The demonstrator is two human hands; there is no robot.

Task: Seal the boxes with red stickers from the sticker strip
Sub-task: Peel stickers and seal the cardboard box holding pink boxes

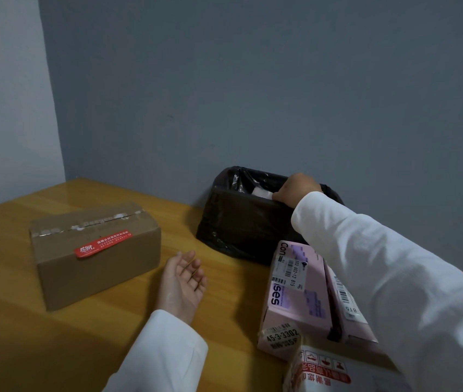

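Light is dim and cool, leaving the grey wall (253, 80) flat and murky, while the wooden table (27, 349) carries a soft warm sheen along its far left part. Shadows are faint and diffuse (a weak one sits under the cardboard box (94, 253)). Wide-angle bending curves the table edge and wall corner, and the bottom-right printed carton (323, 372) is blurred.
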